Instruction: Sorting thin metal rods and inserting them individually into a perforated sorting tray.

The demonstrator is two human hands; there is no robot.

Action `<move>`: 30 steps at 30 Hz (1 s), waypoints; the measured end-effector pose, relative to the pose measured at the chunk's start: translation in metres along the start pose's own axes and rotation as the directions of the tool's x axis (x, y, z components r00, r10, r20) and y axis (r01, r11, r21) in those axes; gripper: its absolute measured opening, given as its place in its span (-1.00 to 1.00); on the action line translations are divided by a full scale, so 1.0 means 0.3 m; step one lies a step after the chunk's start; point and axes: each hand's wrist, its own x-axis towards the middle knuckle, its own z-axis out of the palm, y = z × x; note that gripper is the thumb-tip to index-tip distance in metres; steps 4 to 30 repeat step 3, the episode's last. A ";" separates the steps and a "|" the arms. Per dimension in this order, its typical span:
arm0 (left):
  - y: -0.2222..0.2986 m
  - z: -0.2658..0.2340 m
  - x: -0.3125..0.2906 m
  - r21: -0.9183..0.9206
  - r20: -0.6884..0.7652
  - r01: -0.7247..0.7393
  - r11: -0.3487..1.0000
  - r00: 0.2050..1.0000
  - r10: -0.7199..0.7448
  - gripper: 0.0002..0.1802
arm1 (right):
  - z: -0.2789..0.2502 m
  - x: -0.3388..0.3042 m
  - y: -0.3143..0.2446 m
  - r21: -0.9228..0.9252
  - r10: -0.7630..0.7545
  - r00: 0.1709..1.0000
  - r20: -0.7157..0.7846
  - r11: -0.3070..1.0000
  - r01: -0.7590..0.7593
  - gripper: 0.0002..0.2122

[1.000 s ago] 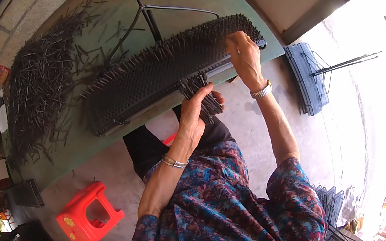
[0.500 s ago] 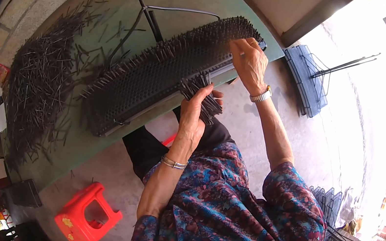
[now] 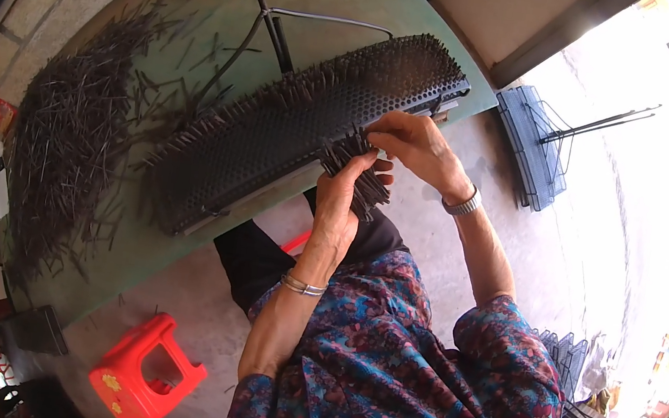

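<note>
My left hand point(image 3: 342, 189) is closed round a bundle of thin dark sticks point(image 3: 370, 190), just off the near edge of a long black perforated rack point(image 3: 277, 128). Similar sticks stand upright in the holes along the rack's far side and right part; bare holes show along its near side. My right hand point(image 3: 416, 148) pinches at the top of the bundle, thumb and fingers together. Whether it grips a single stick or several, I cannot make out. A metal frame point(image 3: 265, 11) of thin rods rises behind the rack.
A large heap of loose dark sticks point(image 3: 71, 138) lies on the left of the green table point(image 3: 121, 265). On the floor stand a red plastic stool point(image 3: 127, 377) at lower left and another black rack point(image 3: 523, 141) at right. Strays lie scattered between heap and rack.
My right hand has come back from the rack's right end to the bundle in my left hand. The left hand keeps its grip in nearly the same place.
</note>
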 end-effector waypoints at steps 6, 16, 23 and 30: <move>0.009 -0.002 0.000 0.057 0.011 0.008 0.998 1.000 -0.008 -0.67 | -0.004 0.014 0.015 0.078 0.067 0.998 -0.010 0.995 -0.066 -0.85; 0.009 -0.002 0.000 0.057 0.011 0.008 0.998 1.000 -0.008 -0.67 | -0.004 0.014 0.015 0.078 0.067 0.998 -0.010 0.995 -0.066 -0.85; 0.009 -0.002 0.000 0.057 0.011 0.008 0.998 1.000 -0.008 -0.67 | -0.004 0.014 0.015 0.078 0.067 0.998 -0.010 0.995 -0.066 -0.85; 0.009 -0.002 0.000 0.057 0.011 0.008 0.998 1.000 -0.008 -0.67 | -0.004 0.014 0.015 0.078 0.067 0.998 -0.010 0.995 -0.066 -0.85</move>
